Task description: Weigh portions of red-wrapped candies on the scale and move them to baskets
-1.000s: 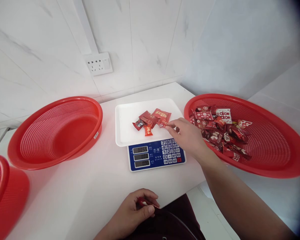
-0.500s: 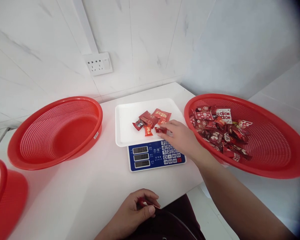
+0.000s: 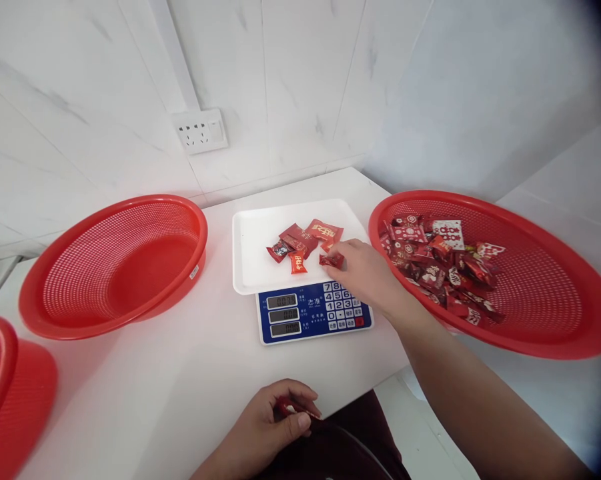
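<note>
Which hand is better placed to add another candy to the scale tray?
Right. The right hand is at the tray, beside the candy basket; the left hand is back at the table edge, holding a candy.

White marble-tiled walls (image 3: pixel 305 80) meet in corner; wall socket (image 3: pixel 200 131); white tabletop (image 3: pixel 180 373); bright even light.

Both arms are bare from the wrist up as far as the view reaches, with no sleeve, watch, bracelet or ring on either. The right hand (image 3: pixel 363 270) is ungloved, as is the left hand (image 3: pixel 270 427); the nails are short and unpainted. At the bottom edge, just below the left hand, a dark maroon garment (image 3: pixel 353 430) covers the lap, with a thin pale curved line, like a seam or cord, running across it.
</note>
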Tool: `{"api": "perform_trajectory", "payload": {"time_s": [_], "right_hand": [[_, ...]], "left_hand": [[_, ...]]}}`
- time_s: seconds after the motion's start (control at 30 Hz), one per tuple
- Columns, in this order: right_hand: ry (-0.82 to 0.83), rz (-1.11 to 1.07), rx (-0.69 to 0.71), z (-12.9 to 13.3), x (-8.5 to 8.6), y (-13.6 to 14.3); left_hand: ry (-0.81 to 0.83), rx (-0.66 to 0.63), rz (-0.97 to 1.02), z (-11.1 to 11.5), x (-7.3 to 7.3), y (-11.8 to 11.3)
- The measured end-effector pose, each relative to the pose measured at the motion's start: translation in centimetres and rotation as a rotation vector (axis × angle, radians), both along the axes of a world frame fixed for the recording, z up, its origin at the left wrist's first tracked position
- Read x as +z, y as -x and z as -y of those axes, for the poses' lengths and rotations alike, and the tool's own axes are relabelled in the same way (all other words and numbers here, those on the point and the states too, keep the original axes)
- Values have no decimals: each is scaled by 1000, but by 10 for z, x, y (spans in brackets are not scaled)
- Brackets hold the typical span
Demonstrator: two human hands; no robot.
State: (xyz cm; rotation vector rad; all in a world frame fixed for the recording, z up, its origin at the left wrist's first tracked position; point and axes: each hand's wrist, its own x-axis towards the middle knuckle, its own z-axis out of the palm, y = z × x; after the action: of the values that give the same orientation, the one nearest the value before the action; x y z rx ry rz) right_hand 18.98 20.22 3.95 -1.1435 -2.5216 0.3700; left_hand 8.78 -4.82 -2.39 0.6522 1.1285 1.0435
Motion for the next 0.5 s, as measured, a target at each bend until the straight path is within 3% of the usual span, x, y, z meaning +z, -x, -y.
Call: {"api": "perform_trajectory", "payload": {"time_s": [0.23, 0.37, 0.5], "right_hand": [[60, -38, -31, 3, 6, -1], [99, -171, -51, 8, 7, -6], [96, -285, -7, 17, 10, -11]], "left_hand": [[-2, -7, 10, 0, 2, -1], [-1, -9, 16, -2, 4, -4], [-15, 69, 94, -13, 7, -11]]}}
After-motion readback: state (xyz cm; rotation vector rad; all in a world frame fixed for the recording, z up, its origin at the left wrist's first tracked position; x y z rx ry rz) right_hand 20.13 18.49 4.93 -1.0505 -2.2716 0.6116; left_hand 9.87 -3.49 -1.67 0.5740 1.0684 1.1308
